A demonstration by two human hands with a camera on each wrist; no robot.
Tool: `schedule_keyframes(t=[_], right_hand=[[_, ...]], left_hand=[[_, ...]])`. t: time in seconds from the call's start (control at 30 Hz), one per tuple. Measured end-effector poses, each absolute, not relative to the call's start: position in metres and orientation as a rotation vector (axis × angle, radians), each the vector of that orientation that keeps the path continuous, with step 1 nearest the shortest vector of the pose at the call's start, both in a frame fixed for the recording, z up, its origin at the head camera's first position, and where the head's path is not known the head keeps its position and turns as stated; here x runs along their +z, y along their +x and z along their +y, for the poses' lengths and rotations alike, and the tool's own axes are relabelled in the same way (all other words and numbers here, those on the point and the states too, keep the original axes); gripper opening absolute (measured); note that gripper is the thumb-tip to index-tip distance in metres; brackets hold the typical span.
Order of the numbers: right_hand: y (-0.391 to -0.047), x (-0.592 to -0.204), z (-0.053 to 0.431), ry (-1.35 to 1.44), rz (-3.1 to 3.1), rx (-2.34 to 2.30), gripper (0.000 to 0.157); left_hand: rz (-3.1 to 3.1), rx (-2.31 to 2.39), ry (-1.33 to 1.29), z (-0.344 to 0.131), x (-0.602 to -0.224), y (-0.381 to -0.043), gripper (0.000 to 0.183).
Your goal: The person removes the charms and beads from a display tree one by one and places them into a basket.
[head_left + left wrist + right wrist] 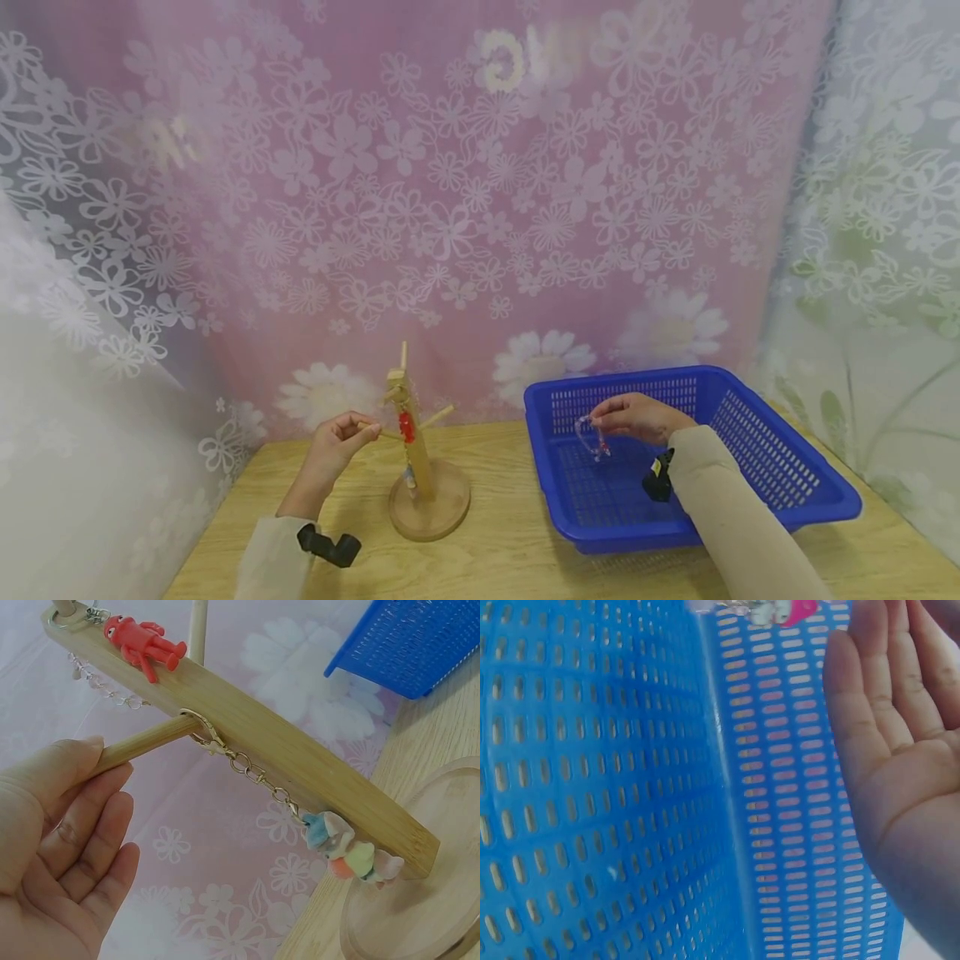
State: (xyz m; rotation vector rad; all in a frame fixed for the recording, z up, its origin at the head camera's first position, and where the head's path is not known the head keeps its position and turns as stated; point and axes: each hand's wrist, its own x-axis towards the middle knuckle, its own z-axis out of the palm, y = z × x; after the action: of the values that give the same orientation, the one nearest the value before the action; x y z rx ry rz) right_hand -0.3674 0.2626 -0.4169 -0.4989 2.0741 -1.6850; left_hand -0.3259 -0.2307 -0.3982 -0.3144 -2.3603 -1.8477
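Observation:
My left hand (341,446) pinches the end of a wooden peg (146,744) on an upright wooden stand (422,454). A gold keychain (259,778) hangs by its clasp from that peg, with a small pastel plush-like figure (349,851) at its lower end. Higher on the stand hangs a red figure charm (146,645), and a thin beaded chain (105,688) dangles beside it. Over the blue basket, my right hand (637,418) pinches a clear beaded bracelet (581,433) with a pink-and-white charm (784,611). In the right wrist view its fingertips are cut off.
The blue plastic basket (558,508) with slotted walls stands on the right of the wooden table (502,500). The stand's round base (446,521) is to its left. More pegs (438,415) stick out from the post. A pink floral curtain (465,208) hangs behind.

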Motion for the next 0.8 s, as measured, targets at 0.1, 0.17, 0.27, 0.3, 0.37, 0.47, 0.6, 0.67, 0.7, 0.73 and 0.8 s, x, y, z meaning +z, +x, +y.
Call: schedule_keyframes(t=[0.1, 0.17, 0.27, 0.3, 0.37, 0.47, 0.6, 0.67, 0.7, 0.73, 0.8], right_hand=[[-0.368, -0.42, 0.265, -0.463, 2.11, -1.63, 0.022], [-0.368, -0.422, 0.267, -0.441, 2.131, -1.599, 0.026], [-0.367, -0.426, 0.268, -0.409, 2.14, -1.589, 0.029], [-0.367, -0.427, 0.268, -0.401, 2.137, -1.591, 0.029], [-0.366, -0.428, 0.268, -0.398, 2.144, -1.585, 0.03], [-0.365, -0.427, 0.267, -0.4, 2.157, -1.577, 0.031], [-0.362, -0.423, 0.265, -0.386, 2.166, -1.59, 0.03], [-0.361, -0.422, 0.265, -0.382, 2.168, -1.598, 0.03], [-0.361, -0.422, 0.265, -0.38, 2.162, -1.608, 0.028], [-0.361, -0.421, 0.265, -0.387, 2.154, -1.618, 0.027], [-0.361, -0.42, 0.265, -0.393, 2.151, -1.633, 0.025]], left_hand=[[-2.365, -1.842, -0.32, -0.231, -0.398, -0.326, 0.028], [-2.369, -1.836, -0.325, -0.231, -0.399, -0.327, 0.029], [-2.38, -1.829, -0.334, -0.231, -0.401, -0.327, 0.028], [-2.38, -1.83, -0.336, -0.231, -0.401, -0.327, 0.028], [-2.383, -1.827, -0.335, -0.232, -0.401, -0.328, 0.027], [-2.376, -1.829, -0.322, -0.231, -0.401, -0.327, 0.028], [-2.366, -1.832, -0.316, -0.231, -0.4, -0.327, 0.03], [-2.362, -1.839, -0.323, -0.232, -0.4, -0.327, 0.03], [-2.361, -1.842, -0.329, -0.232, -0.4, -0.327, 0.031], [-2.363, -1.841, -0.331, -0.232, -0.4, -0.327, 0.031], [-2.364, -1.844, -0.331, -0.232, -0.399, -0.326, 0.03]])
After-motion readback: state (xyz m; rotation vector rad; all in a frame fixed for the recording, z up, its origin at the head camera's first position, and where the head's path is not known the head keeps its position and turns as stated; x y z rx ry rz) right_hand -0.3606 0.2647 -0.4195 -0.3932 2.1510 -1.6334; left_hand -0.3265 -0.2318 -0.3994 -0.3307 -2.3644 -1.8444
